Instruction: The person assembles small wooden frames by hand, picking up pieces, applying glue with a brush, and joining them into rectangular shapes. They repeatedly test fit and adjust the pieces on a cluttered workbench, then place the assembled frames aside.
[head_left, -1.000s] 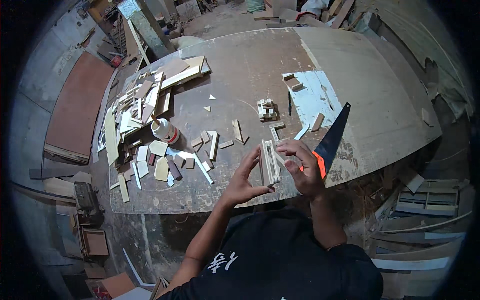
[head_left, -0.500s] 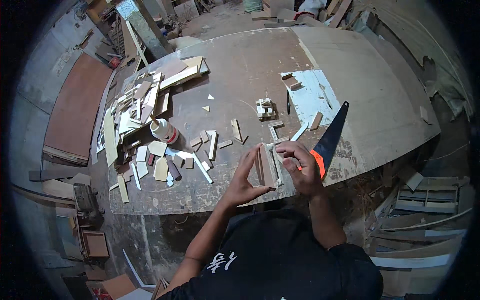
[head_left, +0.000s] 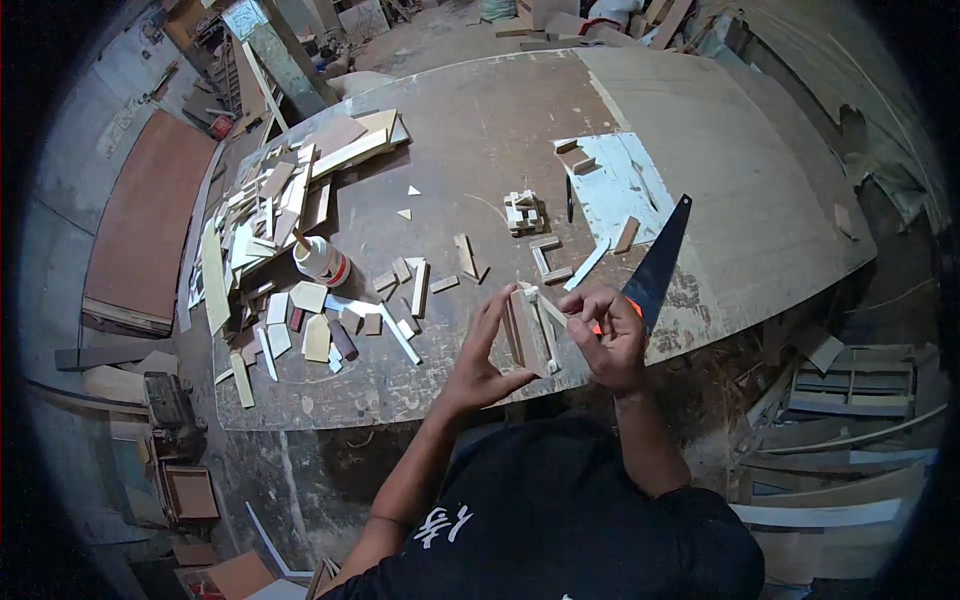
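Left hand (head_left: 476, 368): lay just below frame centre, thumb and fingers spread, clasping a wooden assembly (head_left: 519, 332) by its ends. Right hand (head_left: 615, 345): stood right of it, fingers curled, pinching a pale strip (head_left: 551, 309).

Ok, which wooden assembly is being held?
The brown-sided one in the left hand; the stacked one and the U-shaped one rest on the table.

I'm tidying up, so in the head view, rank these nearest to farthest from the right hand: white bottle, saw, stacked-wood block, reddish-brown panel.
1. Saw, partly hidden by the right hand.
2. Stacked-wood block, ahead and left.
3. White bottle, well left.
4. Reddish-brown panel, far left.
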